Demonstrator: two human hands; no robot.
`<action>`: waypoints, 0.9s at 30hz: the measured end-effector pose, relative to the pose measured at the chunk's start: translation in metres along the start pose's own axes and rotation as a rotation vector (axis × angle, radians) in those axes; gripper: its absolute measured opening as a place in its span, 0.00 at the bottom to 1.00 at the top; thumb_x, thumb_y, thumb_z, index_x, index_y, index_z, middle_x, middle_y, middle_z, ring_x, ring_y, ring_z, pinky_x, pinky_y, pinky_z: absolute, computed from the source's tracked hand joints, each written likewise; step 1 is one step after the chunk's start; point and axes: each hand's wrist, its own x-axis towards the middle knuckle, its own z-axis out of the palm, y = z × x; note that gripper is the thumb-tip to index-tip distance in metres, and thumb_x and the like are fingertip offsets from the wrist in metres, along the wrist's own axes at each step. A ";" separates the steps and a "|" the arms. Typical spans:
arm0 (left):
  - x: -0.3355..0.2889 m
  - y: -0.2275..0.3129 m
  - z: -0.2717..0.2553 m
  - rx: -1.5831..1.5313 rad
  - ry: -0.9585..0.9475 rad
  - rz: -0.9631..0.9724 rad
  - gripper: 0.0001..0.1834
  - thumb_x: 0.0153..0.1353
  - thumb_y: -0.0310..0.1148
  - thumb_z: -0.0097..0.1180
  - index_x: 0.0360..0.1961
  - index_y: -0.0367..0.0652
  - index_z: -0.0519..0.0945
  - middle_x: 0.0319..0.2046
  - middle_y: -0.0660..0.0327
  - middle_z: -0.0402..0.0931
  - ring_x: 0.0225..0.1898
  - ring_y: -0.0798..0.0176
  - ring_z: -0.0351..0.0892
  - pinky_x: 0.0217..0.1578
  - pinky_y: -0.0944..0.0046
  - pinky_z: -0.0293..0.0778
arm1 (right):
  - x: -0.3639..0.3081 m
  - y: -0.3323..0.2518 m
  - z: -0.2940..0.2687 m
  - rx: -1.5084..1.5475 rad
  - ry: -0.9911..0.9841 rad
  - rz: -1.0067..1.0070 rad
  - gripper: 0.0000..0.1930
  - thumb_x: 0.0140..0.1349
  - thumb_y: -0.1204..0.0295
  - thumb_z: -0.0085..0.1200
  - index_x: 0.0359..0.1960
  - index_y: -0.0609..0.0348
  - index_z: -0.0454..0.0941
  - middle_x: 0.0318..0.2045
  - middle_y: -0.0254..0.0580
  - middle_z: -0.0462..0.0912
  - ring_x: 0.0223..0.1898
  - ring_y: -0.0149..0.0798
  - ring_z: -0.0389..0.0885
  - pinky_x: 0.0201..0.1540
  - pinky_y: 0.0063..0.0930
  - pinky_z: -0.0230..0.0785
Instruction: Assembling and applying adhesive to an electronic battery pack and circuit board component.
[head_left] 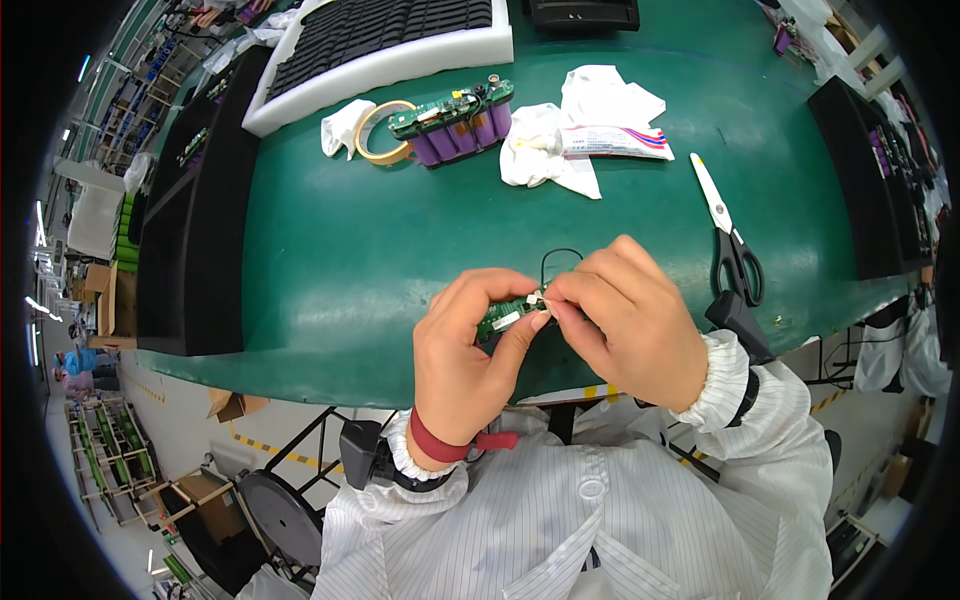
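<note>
My left hand [463,345] grips a green circuit board [505,314] with a pale label, thumb and fingers closed along its edges. A thin black wire [546,262] loops up from the board. The fingertips of my right hand [632,318] are pinched at the board's right end, beside a small white connector [535,299]; what exactly they hold is hidden. Both hands meet just above the green table mat. Farther off stands a purple battery pack [460,137] with a green circuit board on top.
A roll of tape [362,146], white cloths [600,92] and a white tube [618,142] lie beyond my hands. Scissors [722,215] rest at the right. Black trays [192,265] flank the green table [340,250]; a white foam tray [390,62] with black parts stands at the back.
</note>
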 end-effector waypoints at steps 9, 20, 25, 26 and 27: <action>-0.004 -0.005 0.003 0.112 0.075 0.181 0.06 0.55 0.20 0.64 0.34 0.36 0.81 0.37 0.58 0.79 0.32 0.65 0.77 0.34 0.67 0.73 | 0.004 0.000 -0.002 -0.009 -0.089 0.056 0.07 0.51 0.80 0.57 0.33 0.63 0.74 0.29 0.41 0.72 0.34 0.45 0.69 0.34 0.33 0.67; -0.002 -0.003 0.001 0.080 0.016 -0.024 0.06 0.56 0.25 0.63 0.34 0.38 0.79 0.38 0.58 0.77 0.40 0.54 0.72 0.44 0.60 0.68 | 0.011 0.008 -0.005 -0.098 -0.097 -0.049 0.05 0.51 0.76 0.60 0.29 0.55 0.76 0.35 0.35 0.74 0.40 0.43 0.70 0.48 0.39 0.56; -0.004 0.004 0.005 0.023 -0.039 -0.049 0.13 0.54 0.22 0.66 0.40 0.35 0.78 0.39 0.57 0.76 0.42 0.64 0.75 0.45 0.67 0.71 | 0.016 0.009 -0.011 0.016 -0.087 0.073 0.03 0.51 0.76 0.58 0.25 0.58 0.76 0.43 0.39 0.75 0.49 0.45 0.66 0.48 0.44 0.50; -0.005 0.004 0.006 0.042 -0.012 -0.064 0.15 0.52 0.22 0.67 0.41 0.34 0.78 0.39 0.57 0.77 0.42 0.64 0.76 0.45 0.66 0.72 | 0.017 0.010 -0.013 -0.004 -0.144 0.093 0.04 0.50 0.78 0.58 0.27 0.57 0.76 0.50 0.41 0.73 0.51 0.47 0.66 0.51 0.44 0.51; -0.005 0.004 0.007 0.061 0.014 -0.078 0.18 0.51 0.22 0.69 0.42 0.34 0.78 0.39 0.57 0.78 0.41 0.64 0.77 0.45 0.66 0.73 | 0.018 0.011 -0.016 -0.025 -0.201 0.113 0.06 0.48 0.80 0.57 0.29 0.56 0.76 0.56 0.43 0.72 0.53 0.48 0.65 0.55 0.43 0.51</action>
